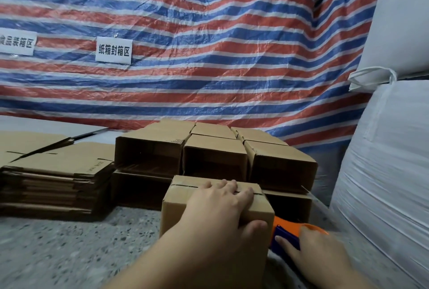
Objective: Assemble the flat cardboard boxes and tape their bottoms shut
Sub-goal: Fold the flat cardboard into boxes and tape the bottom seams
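A small brown cardboard box [178,198] stands on the speckled floor in front of me, its folded flaps facing up. My left hand [222,205] lies across those flaps, fingers over the seam and thumb hooked over the near right edge. My right hand [311,251] grips an orange and blue tape dispenser [285,230] held against the box's right side. A strip of clear tape [310,192] stretches off to the right of the box.
Several assembled boxes [216,161] are stacked on their sides behind, openings toward me. A pile of flat cardboard blanks [51,179] lies at left. Large white sacks [390,149] rise at right. A striped tarp [185,33] with paper labels hangs behind.
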A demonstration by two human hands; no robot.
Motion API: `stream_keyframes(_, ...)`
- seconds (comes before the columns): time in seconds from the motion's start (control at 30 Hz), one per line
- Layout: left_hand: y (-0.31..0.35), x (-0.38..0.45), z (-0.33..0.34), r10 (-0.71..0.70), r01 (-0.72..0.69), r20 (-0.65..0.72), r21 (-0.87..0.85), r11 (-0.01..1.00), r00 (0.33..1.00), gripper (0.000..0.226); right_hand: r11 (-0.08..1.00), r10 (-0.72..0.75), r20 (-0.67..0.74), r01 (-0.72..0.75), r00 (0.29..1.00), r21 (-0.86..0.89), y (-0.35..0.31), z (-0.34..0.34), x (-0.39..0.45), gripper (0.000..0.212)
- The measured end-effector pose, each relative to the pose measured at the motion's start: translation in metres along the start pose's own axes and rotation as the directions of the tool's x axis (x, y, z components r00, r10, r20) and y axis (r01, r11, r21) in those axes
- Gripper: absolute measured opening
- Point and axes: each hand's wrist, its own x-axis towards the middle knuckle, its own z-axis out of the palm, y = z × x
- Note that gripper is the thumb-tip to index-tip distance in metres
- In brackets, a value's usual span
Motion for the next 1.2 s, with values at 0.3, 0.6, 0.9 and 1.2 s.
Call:
stream_keyframes(0.3,0.001,-0.001,-0.002,0.001,-0.001,-0.009,0.014,1.0,1.0,0.071,0.626,0.035,0.148,-0.137,0.988,0.768,-0.009,-0.051,0.018,0.055)
stream_keyframes(0.6,0.003,-0.002,-0.005,-0.001,0.002,-0.03,0.027,1.0,1.0,0.067,0.032,-0.284,0.541,-0.556,0.792,0.83,-0.034,-0.074,0.003,0.049)
stream_keyframes(0.9,0.003,-0.002,-0.003,0.001,0.001,-0.049,0.04,0.999,0.999,0.068,0.083,-0.233,0.545,-0.542,0.805,0.836,-0.036,-0.075,-0.001,0.058)
stream_keyframes(1.2,0.003,-0.004,-0.002,0.006,-0.003,-0.064,0.051,0.999,0.998,0.067,-0.026,-0.171,0.466,-0.477,0.868,0.879,-0.057,-0.057,-0.011,0.041)
